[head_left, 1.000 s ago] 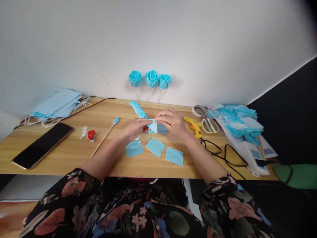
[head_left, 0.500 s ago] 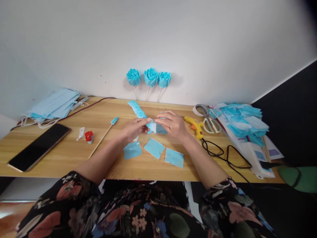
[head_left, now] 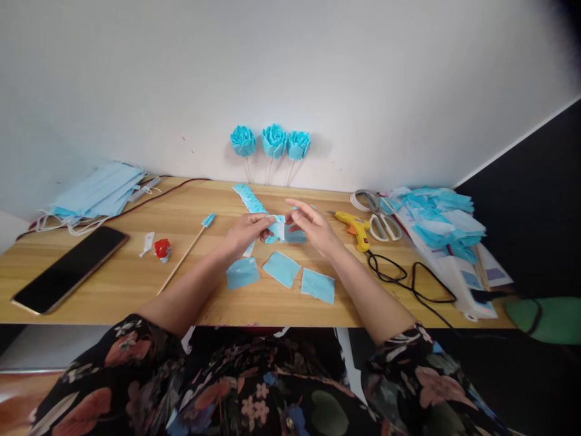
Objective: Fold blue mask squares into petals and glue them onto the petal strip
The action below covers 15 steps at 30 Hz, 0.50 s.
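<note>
A small light-blue mask-fabric piece (head_left: 277,231) with a pale folded edge is pinched between the thumb and fingers of my left hand (head_left: 249,234), above the middle of the table. At its right edge is my right hand (head_left: 316,231), with the index finger stretched out and the fingers apart; whether a fingertip touches the piece is unclear. Blue fabric rectangles lie in front: one to the left (head_left: 242,273), one in the centre (head_left: 281,269) and one to the right (head_left: 318,285). Another blue piece (head_left: 296,235) lies partly behind my right hand. A row of folded blue pieces (head_left: 249,198) extends behind my left hand.
Three blue fabric flowers (head_left: 274,141) on sticks lean against the wall. Rightward are a yellow glue gun (head_left: 356,228), scissors (head_left: 385,227), a fabric pile (head_left: 436,215) and a power strip (head_left: 467,287). Leftward: a blue-tipped stick (head_left: 187,248), red wrapper (head_left: 162,248), phone (head_left: 70,269), masks (head_left: 97,191).
My right hand's fingers have spread and drawn slightly back from the fabric piece. My left hand keeps its pinch in nearly the same place. The view has shifted slightly.
</note>
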### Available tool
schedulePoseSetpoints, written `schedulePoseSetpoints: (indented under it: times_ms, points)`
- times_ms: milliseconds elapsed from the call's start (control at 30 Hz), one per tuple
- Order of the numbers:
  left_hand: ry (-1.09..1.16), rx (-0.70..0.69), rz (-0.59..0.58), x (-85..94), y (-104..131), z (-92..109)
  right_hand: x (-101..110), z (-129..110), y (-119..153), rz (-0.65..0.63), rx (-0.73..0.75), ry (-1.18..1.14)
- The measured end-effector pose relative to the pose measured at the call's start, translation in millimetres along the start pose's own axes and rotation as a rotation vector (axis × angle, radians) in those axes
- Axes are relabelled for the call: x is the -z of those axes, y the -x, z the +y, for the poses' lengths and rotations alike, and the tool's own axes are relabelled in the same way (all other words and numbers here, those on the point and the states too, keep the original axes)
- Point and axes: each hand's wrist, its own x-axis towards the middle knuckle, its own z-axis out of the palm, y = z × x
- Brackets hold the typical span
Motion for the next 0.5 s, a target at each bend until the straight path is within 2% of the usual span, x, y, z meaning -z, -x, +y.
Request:
schedulePoseSetpoints:
  times_ms: [200, 500]
  points:
    - [-0.101, -0.038, -0.004, -3.2, 4.4, 9.6, -6.0, -2.3, 2.2, -0.085, -0.108, -0.215]
    - [-0.065, -0.008, -0.008, -3.6, -0.5, 0.9, -7.7, 4.7, -0.1, -0.068, -0.091, -0.22]
